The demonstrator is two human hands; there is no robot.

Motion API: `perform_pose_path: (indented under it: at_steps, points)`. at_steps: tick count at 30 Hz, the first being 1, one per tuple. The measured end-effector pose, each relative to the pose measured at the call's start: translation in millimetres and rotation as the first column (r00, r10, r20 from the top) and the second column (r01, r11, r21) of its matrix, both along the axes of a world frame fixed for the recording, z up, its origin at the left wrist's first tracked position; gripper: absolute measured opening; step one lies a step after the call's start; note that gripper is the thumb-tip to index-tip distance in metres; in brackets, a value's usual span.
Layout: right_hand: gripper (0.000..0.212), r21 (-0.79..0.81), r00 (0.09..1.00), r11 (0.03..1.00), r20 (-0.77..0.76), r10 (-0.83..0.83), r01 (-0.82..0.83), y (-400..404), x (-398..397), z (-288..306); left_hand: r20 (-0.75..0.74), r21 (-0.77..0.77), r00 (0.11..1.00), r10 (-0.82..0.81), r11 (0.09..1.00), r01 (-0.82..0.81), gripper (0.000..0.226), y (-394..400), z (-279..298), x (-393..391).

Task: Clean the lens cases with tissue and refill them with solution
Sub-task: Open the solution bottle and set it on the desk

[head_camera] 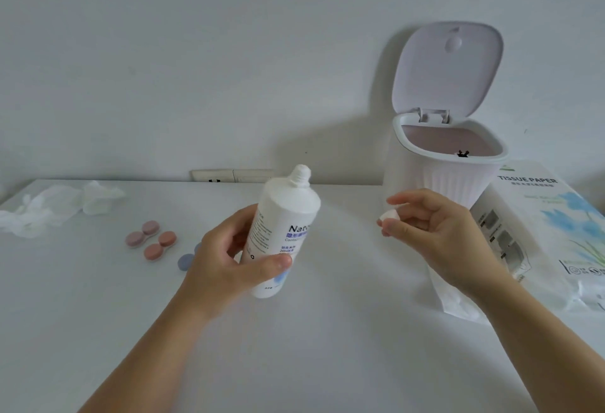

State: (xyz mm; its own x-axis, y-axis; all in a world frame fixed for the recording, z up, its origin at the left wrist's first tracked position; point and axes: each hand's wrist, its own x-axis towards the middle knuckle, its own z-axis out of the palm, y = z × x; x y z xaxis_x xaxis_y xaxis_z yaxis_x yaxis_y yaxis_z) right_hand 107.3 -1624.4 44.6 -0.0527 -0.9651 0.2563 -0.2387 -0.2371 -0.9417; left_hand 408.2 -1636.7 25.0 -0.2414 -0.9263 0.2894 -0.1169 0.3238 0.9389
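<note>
Bottle uncapped, cap in other hand

Left hand point(229, 258) raised over white surface point(294, 347), fingers point(271, 262) wrapped round tilted white plastic solution bottle point(284, 222). Right hand point(435, 232) pinches small white cap point(389, 214). Pink lens cases point(150, 239) beyond, far left.

You see white ribbed bin point(435, 183) at table's point(327, 347) back right, lid point(448, 65) flipped up against wall point(196, 52). Wall socket point(232, 175) sits behind table edge.

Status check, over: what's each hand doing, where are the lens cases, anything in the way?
Left hand grips bottle, uncapped. Right hand pinches cap. Lens cases on table left of the bottle, lids on. Nothing in the way.
</note>
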Motion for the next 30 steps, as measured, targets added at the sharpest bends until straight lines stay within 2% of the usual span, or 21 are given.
perform_pose_path:
  at_steps: [3, 7, 9, 12, 15, 19, 30]
  points:
    - [0.027, 0.039, 0.993, 0.995, -0.077, -0.088, 0.091, -6.8, -3.7, -10.4, -0.090, 0.028, 0.995, 0.042, 0.999, -0.039, 0.047, -1.5, 1.5, 0.2]
    - [0.020, 0.014, 0.940, 0.986, -0.304, -0.155, 0.167, -15.9, -5.7, -23.5, -0.176, 0.056, 0.980, 0.096, 0.995, -0.088, 0.044, -2.9, 2.9, -0.4]
    - [0.016, -0.013, 0.873, 0.986, -0.463, -0.151, 0.164, -20.3, -3.9, -27.5, -0.213, 0.070, 0.970, 0.114, 0.992, -0.101, 0.046, -3.2, 2.7, -0.5]
    - [0.006, -0.009, 0.720, 0.995, -0.689, -0.081, 0.103, -29.1, 1.3, -27.8, -0.250, 0.090, 0.958, 0.141, 0.988, -0.122, 0.046, -4.4, 0.8, -1.4]
    - [0.009, 0.041, 0.600, 0.997, -0.800, -0.004, 0.062, -40.4, 8.7, -28.0, -0.266, 0.096, 0.951, 0.160, 0.986, -0.139, 0.044, -6.4, -0.8, -2.2]
    - [0.016, 0.105, 0.555, 0.992, -0.831, 0.046, 0.076, -51.1, 18.8, -29.8, -0.264, 0.108, 0.948, 0.177, 0.982, -0.153, 0.046, -8.4, -3.4, -1.9]
    - [0.021, 0.082, 0.639, 0.988, -0.769, -0.021, 0.132, -53.5, 24.6, -44.9, -0.137, 0.098, 0.934, 0.330, 0.943, -0.319, 0.058, -24.1, 5.9, -0.7]
